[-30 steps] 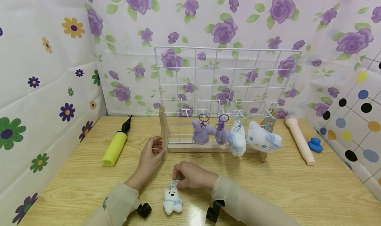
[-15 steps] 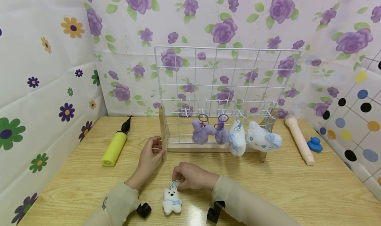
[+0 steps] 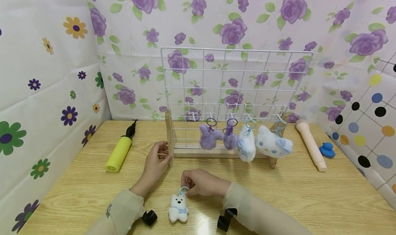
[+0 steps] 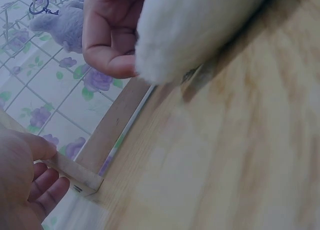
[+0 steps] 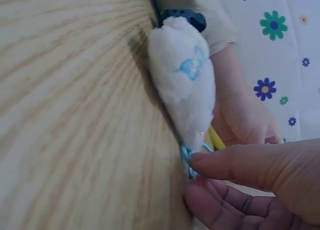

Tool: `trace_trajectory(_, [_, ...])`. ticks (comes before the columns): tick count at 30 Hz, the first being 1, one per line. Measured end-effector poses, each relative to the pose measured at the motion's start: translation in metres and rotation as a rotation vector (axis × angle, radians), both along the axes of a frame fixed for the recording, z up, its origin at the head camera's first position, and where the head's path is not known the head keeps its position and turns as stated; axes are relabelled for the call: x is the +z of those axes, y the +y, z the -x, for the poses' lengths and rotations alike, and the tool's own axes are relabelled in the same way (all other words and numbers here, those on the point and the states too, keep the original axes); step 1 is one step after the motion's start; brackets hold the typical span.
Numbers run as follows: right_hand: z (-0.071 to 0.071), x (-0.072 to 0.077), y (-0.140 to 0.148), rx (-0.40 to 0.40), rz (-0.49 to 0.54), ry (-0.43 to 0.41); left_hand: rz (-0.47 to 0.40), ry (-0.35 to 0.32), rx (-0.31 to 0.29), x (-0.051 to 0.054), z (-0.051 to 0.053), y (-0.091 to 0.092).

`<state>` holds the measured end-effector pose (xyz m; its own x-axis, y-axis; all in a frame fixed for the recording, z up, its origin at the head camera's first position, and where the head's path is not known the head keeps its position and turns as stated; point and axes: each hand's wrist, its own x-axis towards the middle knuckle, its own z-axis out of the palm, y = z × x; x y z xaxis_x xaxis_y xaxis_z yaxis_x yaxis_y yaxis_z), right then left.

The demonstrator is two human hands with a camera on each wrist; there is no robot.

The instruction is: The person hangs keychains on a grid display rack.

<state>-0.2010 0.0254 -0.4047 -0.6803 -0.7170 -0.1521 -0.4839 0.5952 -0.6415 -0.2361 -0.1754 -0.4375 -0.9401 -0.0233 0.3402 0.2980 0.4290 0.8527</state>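
Observation:
A white plush dog keychain (image 3: pixel 178 207) with a light blue scarf lies face up on the table near its front edge. By its light blue ring (image 3: pixel 184 189) my right hand (image 3: pixel 204 182) pinches it between thumb and fingers, as the right wrist view also shows (image 5: pixel 240 185). My left hand (image 3: pixel 157 160) holds the left wooden post (image 3: pixel 169 138) of a white wire grid rack (image 3: pixel 222 70), thumb in front. Purple plush keychains (image 3: pixel 209 137) and white-and-blue plush keychains (image 3: pixel 274 142) hang from the rack's hooks. In the left wrist view, the white plush partly hides the right hand (image 4: pixel 112 34).
On the left lies a yellow hand pump (image 3: pixel 120 153) with a black nozzle. A pale pink stick-shaped object (image 3: pixel 310 145) and a blue rubber duck (image 3: pixel 327 150) are at the right. Patterned cloth (image 3: pixel 130 63) walls the wooden table (image 3: pixel 294 193) on the back and sides.
The right hand has shifted very slightly rightward, and the ring of the plush dog keychain has tilted a little with it. The left hand stays on the rack's post.

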Motion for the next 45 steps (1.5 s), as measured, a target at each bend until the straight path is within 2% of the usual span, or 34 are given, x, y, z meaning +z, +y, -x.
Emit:
trace_trajectory(7, [0.000, 0.003, 0.009, -0.039, 0.099, -0.104, 0.001, 0.004, 0.000, 0.000, 0.001, 0.001])
trace_trajectory(12, [-0.002, 0.008, 0.015, -0.061, 0.159, -0.140, 0.000, 0.000, -0.003, 0.000, 0.001, 0.001])
trace_trajectory(18, [-0.006, 0.020, 0.020, -0.062, 0.178, -0.091, 0.013, 0.000, 0.003, 0.000, 0.001, 0.001])
trace_trajectory(24, [-0.009, 0.034, 0.024, -0.027, 0.132, 0.028, 0.021, 0.001, 0.008, -0.002, 0.001, 0.001])
trace_trajectory(30, [-0.010, 0.051, 0.029, 0.031, 0.163, 0.017, 0.018, -0.005, 0.006, -0.001, 0.001, 0.001])
trace_trajectory(45, [-0.009, 0.098, 0.036, 0.087, 0.103, 0.166, 0.014, -0.003, -0.019, -0.001, 0.000, -0.001])
